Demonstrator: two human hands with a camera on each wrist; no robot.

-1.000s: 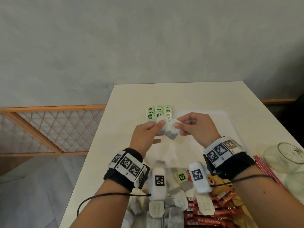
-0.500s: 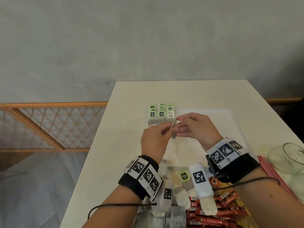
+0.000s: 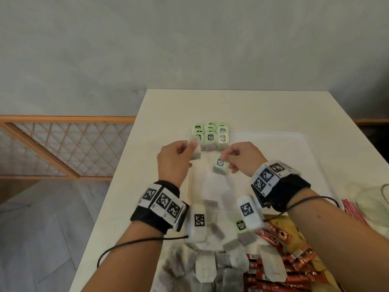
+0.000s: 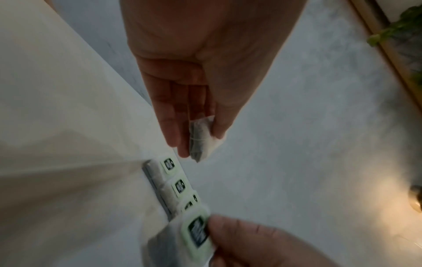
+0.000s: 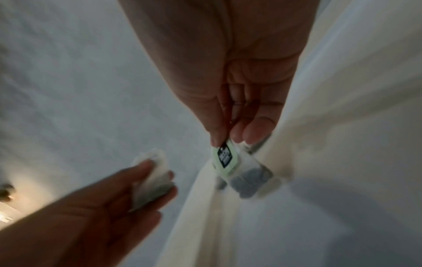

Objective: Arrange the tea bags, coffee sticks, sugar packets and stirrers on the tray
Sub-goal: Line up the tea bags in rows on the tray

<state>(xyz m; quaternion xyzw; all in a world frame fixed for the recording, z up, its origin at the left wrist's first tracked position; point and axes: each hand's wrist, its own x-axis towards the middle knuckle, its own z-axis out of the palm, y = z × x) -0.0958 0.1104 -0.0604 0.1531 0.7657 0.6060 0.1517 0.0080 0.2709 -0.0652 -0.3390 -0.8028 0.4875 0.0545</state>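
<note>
White table (image 3: 263, 110) w/ tray (image 3: 294, 144). We saw left hand (image 3: 172, 163) pinching one tea bag (image 3: 194, 153), right hand (image 3: 242, 158) pinching another (image 3: 220, 165) near laid rows (image 3: 210, 135). Risk: a careless set-down could nudge rows askew.

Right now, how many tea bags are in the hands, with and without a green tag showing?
Green-tagged tea bag, right hand: 1
Plain tea bag, no tag showing, left hand: 1
Total: 2
</note>
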